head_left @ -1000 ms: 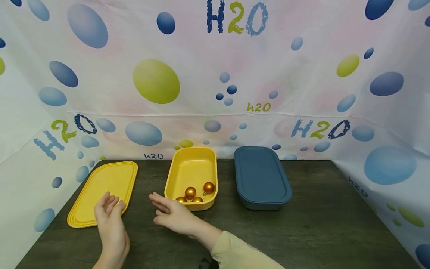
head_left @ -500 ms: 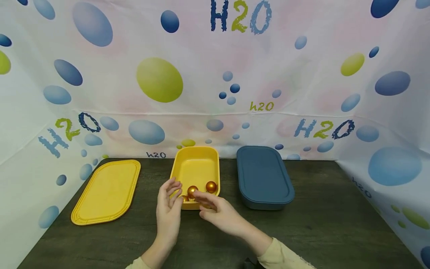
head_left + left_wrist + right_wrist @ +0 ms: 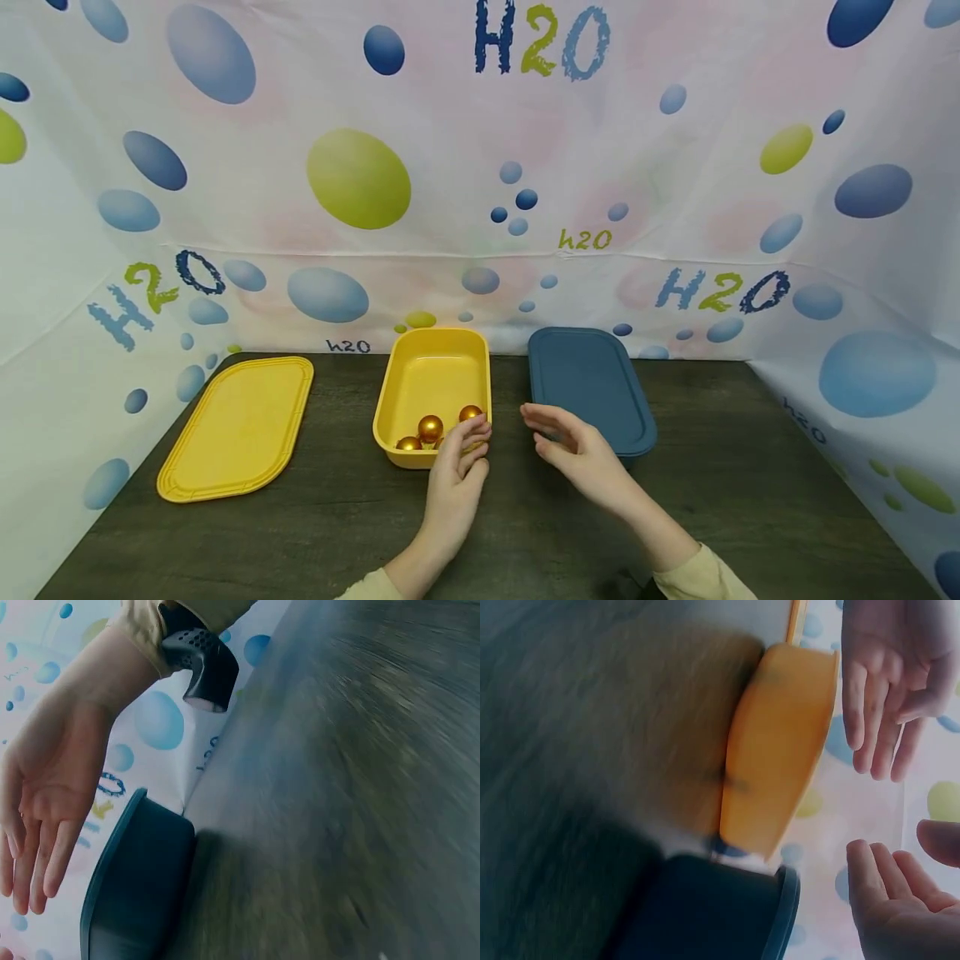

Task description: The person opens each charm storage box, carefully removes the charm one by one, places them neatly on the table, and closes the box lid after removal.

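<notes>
My left hand [image 3: 455, 483] hovers by the front right corner of the yellow container [image 3: 438, 379], palm facing right, with relaxed fingers and nothing held. Several shiny gold Christmas baubles [image 3: 430, 428] lie at the container's near end, partly hidden behind that hand. My right hand [image 3: 588, 462] is near the front left part of the dark blue container [image 3: 585, 367], which has its lid on. Its fingers are loosely extended and hold nothing. In the right wrist view, the left hand [image 3: 889, 682] and right hand [image 3: 900, 911] face each other, apart, above the containers.
A yellow lid [image 3: 238, 429] lies flat at the left of the dark wooden table [image 3: 720, 508]. The printed cloth backdrop [image 3: 450, 167] rises behind and at both sides. In the left wrist view, a black camera mount [image 3: 202, 667] sits at the right sleeve.
Both hands have moved rightward: the left from near the yellow lid to the yellow container's right corner, the right from the yellow container to the blue one. Containers and lid stay put.
</notes>
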Motion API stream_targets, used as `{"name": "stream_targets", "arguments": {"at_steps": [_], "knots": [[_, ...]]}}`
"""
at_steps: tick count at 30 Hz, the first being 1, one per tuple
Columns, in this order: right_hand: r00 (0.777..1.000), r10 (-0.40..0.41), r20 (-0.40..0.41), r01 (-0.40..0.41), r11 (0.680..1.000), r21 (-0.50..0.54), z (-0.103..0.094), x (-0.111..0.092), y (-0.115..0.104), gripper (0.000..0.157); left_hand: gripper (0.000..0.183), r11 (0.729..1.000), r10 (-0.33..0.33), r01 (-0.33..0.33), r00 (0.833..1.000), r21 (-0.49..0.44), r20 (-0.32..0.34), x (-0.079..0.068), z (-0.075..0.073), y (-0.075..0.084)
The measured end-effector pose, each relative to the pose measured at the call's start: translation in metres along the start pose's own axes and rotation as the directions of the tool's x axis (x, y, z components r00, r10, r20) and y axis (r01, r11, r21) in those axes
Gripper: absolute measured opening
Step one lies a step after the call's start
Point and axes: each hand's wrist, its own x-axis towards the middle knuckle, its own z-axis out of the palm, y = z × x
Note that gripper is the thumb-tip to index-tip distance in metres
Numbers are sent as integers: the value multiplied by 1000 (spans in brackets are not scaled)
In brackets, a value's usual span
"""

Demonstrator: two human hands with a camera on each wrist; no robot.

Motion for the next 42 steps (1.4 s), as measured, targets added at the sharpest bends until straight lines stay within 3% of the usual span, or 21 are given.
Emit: {"name": "stream_targets", "arguments": {"at_steps": [7,16,19,24,26,29,33,39,42], "knots": [[997,14,-76,-23,994,-110,-20,-5,0,46,51,998,24,-29,995,47,95,8,23,-1],[989,23,-147,-65,956,-285,-44,-9,7,48,54,985,111,-126,986,121,121,18,44,-9],[984,-12,-176,-66,902,-427,-53,-10,11,51,57,978,96,-120,985,169,141,20,51,-14],[983,-85,-163,-45,748,-662,-71,-10,19,66,65,967,55,-96,983,235,173,26,58,-18],[984,-64,-164,-67,726,-684,-78,-9,24,75,70,964,46,-91,983,252,180,29,61,-21],[981,-22,-195,-119,723,-680,-87,-10,30,83,79,964,18,-66,983,258,181,33,63,-26],[966,-11,-258,-170,725,-668,-97,-10,42,83,91,970,-33,-10,984,241,173,36,67,-35],[942,61,-329,-249,786,-565,-109,-9,59,82,98,974,-74,34,982,226,172,39,70,-40],[938,113,-328,-283,797,-534,-112,-8,62,83,98,974,-78,36,981,224,178,40,71,-42]]}}
